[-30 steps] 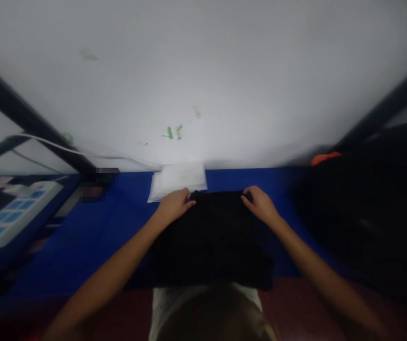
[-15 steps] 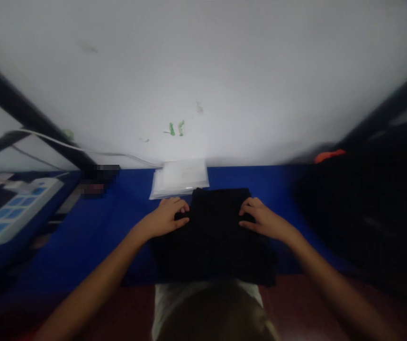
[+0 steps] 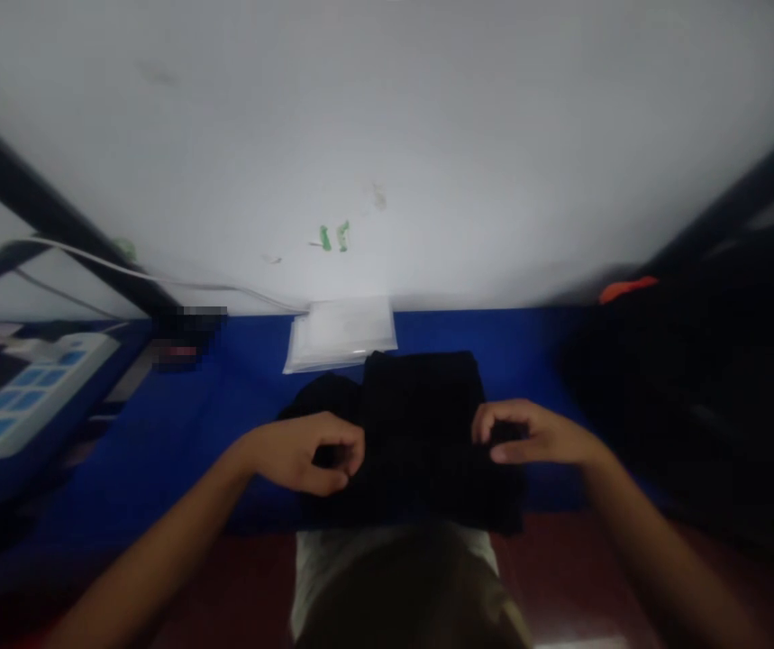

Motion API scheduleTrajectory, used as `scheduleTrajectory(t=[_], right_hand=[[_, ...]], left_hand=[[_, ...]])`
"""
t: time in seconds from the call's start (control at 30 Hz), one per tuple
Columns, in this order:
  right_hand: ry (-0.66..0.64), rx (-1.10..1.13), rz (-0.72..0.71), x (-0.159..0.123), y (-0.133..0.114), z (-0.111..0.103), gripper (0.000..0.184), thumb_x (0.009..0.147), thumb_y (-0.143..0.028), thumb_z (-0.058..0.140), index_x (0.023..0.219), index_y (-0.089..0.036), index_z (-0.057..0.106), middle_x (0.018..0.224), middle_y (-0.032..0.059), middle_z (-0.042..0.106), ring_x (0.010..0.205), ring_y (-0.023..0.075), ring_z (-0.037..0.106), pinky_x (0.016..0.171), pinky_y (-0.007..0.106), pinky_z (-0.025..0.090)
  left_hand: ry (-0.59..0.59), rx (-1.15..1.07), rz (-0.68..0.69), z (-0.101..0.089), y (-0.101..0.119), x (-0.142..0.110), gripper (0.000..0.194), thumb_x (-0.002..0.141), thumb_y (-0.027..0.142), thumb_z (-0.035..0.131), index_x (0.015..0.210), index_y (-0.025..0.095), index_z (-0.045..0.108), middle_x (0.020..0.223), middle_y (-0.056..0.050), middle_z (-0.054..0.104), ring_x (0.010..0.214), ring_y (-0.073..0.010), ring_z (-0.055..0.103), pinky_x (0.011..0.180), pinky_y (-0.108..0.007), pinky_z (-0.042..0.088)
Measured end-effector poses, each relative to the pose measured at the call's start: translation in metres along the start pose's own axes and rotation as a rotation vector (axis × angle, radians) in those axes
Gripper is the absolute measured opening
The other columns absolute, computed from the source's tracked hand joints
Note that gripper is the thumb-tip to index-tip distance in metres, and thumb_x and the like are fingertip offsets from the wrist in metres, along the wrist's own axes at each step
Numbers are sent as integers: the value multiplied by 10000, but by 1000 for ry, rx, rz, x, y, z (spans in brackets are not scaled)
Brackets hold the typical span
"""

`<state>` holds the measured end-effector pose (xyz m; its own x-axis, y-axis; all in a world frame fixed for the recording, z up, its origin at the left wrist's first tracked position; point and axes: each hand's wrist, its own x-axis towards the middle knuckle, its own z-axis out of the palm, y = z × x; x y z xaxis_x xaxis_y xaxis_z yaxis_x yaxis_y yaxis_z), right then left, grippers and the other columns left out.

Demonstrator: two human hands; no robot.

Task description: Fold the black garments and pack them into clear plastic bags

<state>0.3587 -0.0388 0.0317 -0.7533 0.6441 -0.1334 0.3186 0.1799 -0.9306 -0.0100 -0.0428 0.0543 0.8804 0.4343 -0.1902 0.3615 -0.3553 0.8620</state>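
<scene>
**Black cloth [image 3: 420, 397] partly folded**

Clock centred on the cloth, mid-counter [image 3: 184, 451]: a power strip [image 3: 35, 397] lies at nine. Nearer, also at nine, the left hand [image 3: 298, 451] curls, thumb close to fingers. At ten a rounded flap [image 3: 323, 389] juts out, seemingly unfinished; packets [image 3: 346, 329] lie at eleven by the wall [image 3: 495, 180]. The cloth's far block looks squared. At three, the right hand [image 3: 549, 433] half curls, thumb apart (whether either grips cloth, I cannot tell). Floor [image 3: 555, 568] shows near four.
</scene>
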Motion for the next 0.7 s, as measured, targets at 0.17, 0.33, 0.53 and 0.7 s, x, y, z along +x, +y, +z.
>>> scheduleTrajectory(t=[0.17,0.33,0.53,0.7], right_hand=[[-113,70,215,-8,7,7,297,844,-421,650,1020,-182,660,926,45,676,810,163,623,700,266,472],[-91,-81,171,-7,7,15,274,822,-407,683,1014,-211,683,912,23,685,811,167,629,715,267,476],[-6,-112,57,-11,-6,27,204,887,-369,618,876,-181,695,777,27,696,713,144,651,665,234,475],[-147,-22,402,-10,11,38,244,893,-403,576,866,-167,634,627,9,676,462,114,606,427,185,413]], left_hand=[[-92,-69,-223,11,-11,5,290,852,440,625,1023,207,605,741,1,692,660,-139,642,604,-229,464],[269,213,-202,15,-17,19,250,873,431,594,1004,218,606,807,-5,653,714,-148,611,651,-259,482],[372,483,-24,37,-31,42,539,873,451,602,1363,266,477,1443,-97,466,1332,-291,414,1108,-477,325],[316,569,-54,54,-51,49,711,900,523,532,1505,254,271,1570,-105,280,1450,-300,235,1175,-518,177]])
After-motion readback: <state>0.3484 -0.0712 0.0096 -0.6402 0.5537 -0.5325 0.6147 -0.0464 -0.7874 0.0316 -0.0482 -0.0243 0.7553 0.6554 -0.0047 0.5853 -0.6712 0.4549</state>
